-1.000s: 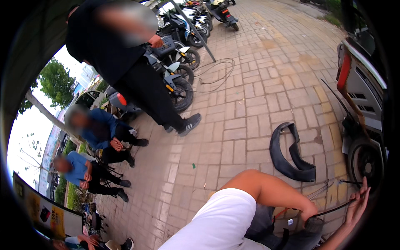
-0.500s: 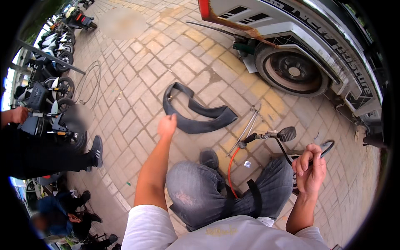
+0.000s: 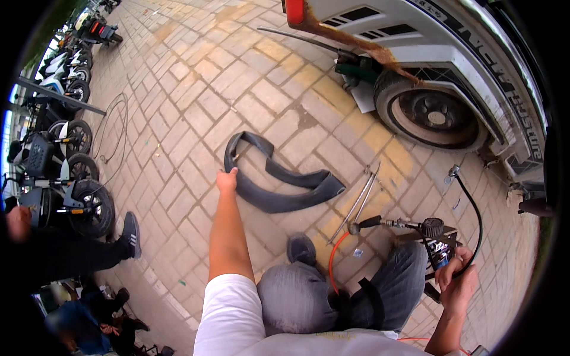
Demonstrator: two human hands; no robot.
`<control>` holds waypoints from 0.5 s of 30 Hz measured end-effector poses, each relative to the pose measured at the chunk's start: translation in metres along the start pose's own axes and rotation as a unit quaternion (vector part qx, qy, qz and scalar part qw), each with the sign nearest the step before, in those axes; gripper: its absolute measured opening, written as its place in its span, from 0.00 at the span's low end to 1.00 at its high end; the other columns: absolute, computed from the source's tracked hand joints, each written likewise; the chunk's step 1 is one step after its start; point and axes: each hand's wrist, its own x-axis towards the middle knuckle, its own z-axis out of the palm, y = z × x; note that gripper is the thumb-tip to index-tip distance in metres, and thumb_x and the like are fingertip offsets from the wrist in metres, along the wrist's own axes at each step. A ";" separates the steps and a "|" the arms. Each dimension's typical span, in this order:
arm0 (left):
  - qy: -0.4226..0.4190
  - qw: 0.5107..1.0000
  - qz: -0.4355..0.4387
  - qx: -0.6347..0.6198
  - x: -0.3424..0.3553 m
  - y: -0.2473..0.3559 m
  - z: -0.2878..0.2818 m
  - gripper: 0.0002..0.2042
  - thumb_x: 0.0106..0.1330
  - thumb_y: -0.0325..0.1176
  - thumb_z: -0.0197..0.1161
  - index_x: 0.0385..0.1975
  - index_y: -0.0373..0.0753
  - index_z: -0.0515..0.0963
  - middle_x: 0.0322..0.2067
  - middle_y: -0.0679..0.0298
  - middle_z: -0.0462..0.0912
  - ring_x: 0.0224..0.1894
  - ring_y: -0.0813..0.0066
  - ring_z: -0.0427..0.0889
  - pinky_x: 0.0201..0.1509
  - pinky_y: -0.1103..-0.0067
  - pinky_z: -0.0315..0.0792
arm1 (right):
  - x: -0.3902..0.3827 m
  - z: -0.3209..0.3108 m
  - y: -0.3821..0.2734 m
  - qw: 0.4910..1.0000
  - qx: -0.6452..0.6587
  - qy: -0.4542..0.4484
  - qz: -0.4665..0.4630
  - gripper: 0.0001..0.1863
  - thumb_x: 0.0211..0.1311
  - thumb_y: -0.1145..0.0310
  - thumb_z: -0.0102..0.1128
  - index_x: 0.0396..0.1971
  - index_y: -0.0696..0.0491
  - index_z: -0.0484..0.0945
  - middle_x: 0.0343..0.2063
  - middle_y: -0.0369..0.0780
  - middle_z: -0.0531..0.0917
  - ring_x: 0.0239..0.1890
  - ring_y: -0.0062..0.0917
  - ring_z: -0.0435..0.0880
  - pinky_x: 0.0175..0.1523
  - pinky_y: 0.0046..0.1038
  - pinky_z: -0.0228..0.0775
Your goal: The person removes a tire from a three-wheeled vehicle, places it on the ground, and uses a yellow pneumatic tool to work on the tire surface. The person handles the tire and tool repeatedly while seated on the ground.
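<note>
My left hand [image 3: 227, 181] reaches out and grips the left edge of a black rubber inner tube [image 3: 276, 193], which lies flat in a folded loop on the paving. My right hand [image 3: 456, 277] is closed on a black hose [image 3: 478, 216] that curves up to a metal chuck [image 3: 455, 172]. Near it lies an air inflator with a gauge [image 3: 432, 226] and an orange hose [image 3: 333, 261], beside my bent knees. Two long metal tyre levers [image 3: 363, 199] lie right of the tube.
A white vehicle [image 3: 451, 41] with rusty trim and a low wheel [image 3: 430, 115] stands at the upper right. Parked scooters [image 3: 71, 178] line the left. A person's leg and shoe [image 3: 132, 237] are close on my left; a seated person [image 3: 86, 323] is at the lower left.
My left hand has moved from beside my right hand out to the tube and taken hold of it. The view has swung round toward the ground before me.
</note>
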 end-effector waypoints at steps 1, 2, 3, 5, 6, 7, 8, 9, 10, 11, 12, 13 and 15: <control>-0.002 1.000 0.016 0.018 0.009 0.002 0.014 0.38 0.53 0.45 0.73 0.58 0.26 0.67 0.55 0.40 0.74 0.59 0.48 0.73 0.62 0.66 0.68 | 0.000 0.001 0.003 0.999 -0.029 0.020 -0.001 0.31 0.72 0.43 0.39 0.51 0.59 0.67 0.12 0.34 0.67 0.11 0.19 0.61 0.22 0.23 0.58; 0.008 0.999 0.025 0.029 0.022 -0.010 0.015 0.39 0.52 0.45 0.74 0.59 0.25 0.67 0.55 0.40 0.74 0.60 0.48 0.73 0.62 0.66 0.68 | 0.003 0.000 0.006 0.997 -0.078 -0.013 -0.025 0.33 0.71 0.40 0.39 0.51 0.59 0.67 0.13 0.35 0.68 0.13 0.19 0.64 0.23 0.23 0.58; 0.016 0.998 0.037 0.043 0.030 -0.014 0.016 0.40 0.52 0.46 0.74 0.59 0.25 0.66 0.55 0.40 0.74 0.61 0.47 0.72 0.62 0.66 0.68 | 0.005 -0.004 0.009 0.995 -0.089 -0.042 -0.007 0.33 0.70 0.40 0.41 0.47 0.61 0.70 0.15 0.37 0.71 0.15 0.20 0.67 0.24 0.23 0.59; -0.009 0.997 0.021 0.076 0.038 -0.011 0.023 0.36 0.50 0.44 0.75 0.55 0.28 0.70 0.54 0.41 0.75 0.59 0.49 0.74 0.61 0.65 0.70 | 0.011 -0.001 0.008 0.994 -0.083 -0.078 0.002 0.29 0.70 0.44 0.48 0.40 0.62 0.74 0.18 0.40 0.75 0.17 0.21 0.71 0.25 0.23 0.61; -0.031 0.995 0.011 0.095 0.038 -0.004 0.025 0.34 0.50 0.43 0.74 0.53 0.29 0.71 0.53 0.42 0.76 0.58 0.49 0.74 0.61 0.65 0.70 | 0.012 0.000 0.009 0.995 -0.080 -0.063 0.012 0.28 0.69 0.46 0.51 0.38 0.62 0.74 0.19 0.40 0.76 0.18 0.21 0.72 0.25 0.23 0.62; -0.053 0.992 0.002 0.115 0.036 0.002 0.028 0.32 0.50 0.42 0.74 0.52 0.30 0.72 0.52 0.43 0.77 0.57 0.50 0.75 0.60 0.65 0.70 | 0.013 0.003 0.010 0.996 -0.077 -0.050 0.022 0.26 0.68 0.48 0.54 0.37 0.62 0.75 0.20 0.41 0.76 0.18 0.22 0.72 0.25 0.23 0.63; -0.038 0.993 -0.015 0.112 0.038 -0.002 0.025 0.27 0.50 0.41 0.72 0.47 0.32 0.75 0.49 0.45 0.79 0.53 0.51 0.77 0.59 0.65 0.71 | 0.016 0.006 0.008 0.996 -0.072 -0.045 0.033 0.24 0.67 0.50 0.57 0.35 0.62 0.75 0.20 0.41 0.77 0.19 0.22 0.73 0.25 0.23 0.63; -0.048 0.995 -0.014 0.092 0.042 -0.003 0.024 0.27 0.50 0.41 0.72 0.47 0.32 0.75 0.48 0.45 0.79 0.52 0.51 0.78 0.59 0.65 0.71 | 0.018 0.010 0.008 0.996 -0.065 -0.048 0.031 0.23 0.66 0.52 0.58 0.35 0.62 0.75 0.21 0.41 0.77 0.19 0.21 0.73 0.25 0.23 0.64; -0.059 0.996 -0.013 0.072 0.045 -0.005 0.023 0.27 0.50 0.42 0.72 0.47 0.32 0.75 0.48 0.46 0.80 0.52 0.50 0.78 0.59 0.65 0.71 | 0.021 0.016 0.008 0.997 -0.059 -0.051 0.028 0.22 0.66 0.53 0.60 0.35 0.62 0.75 0.21 0.41 0.77 0.19 0.21 0.73 0.25 0.23 0.64; -0.069 0.996 -0.008 0.057 0.048 -0.003 0.018 0.27 0.50 0.42 0.72 0.47 0.33 0.76 0.48 0.46 0.80 0.51 0.50 0.79 0.59 0.65 0.71 | 0.022 0.019 0.009 0.997 -0.047 -0.051 0.028 0.21 0.65 0.55 0.62 0.35 0.62 0.75 0.21 0.40 0.77 0.19 0.21 0.73 0.25 0.23 0.64; -0.067 0.996 -0.001 0.054 0.048 -0.003 0.012 0.28 0.50 0.43 0.72 0.48 0.32 0.75 0.48 0.45 0.80 0.51 0.50 0.79 0.59 0.66 0.71 | 0.022 0.019 0.009 0.997 -0.043 -0.056 0.038 0.20 0.64 0.56 0.63 0.35 0.62 0.76 0.21 0.40 0.77 0.19 0.19 0.72 0.25 0.23 0.64; -0.069 0.996 0.010 0.051 0.046 -0.007 0.010 0.29 0.50 0.44 0.72 0.49 0.32 0.75 0.49 0.45 0.79 0.51 0.49 0.79 0.59 0.66 0.71 | 0.019 0.018 0.008 0.997 -0.040 -0.052 0.041 0.20 0.64 0.56 0.63 0.35 0.62 0.76 0.21 0.40 0.77 0.19 0.19 0.72 0.25 0.23 0.63; -0.055 0.997 0.020 0.044 0.049 -0.011 0.002 0.33 0.49 0.46 0.73 0.51 0.30 0.73 0.50 0.43 0.78 0.53 0.49 0.78 0.60 0.66 0.71 | 0.017 0.014 0.010 0.997 -0.032 -0.042 0.048 0.19 0.64 0.57 0.63 0.35 0.61 0.76 0.21 0.39 0.77 0.19 0.17 0.71 0.25 0.22 0.62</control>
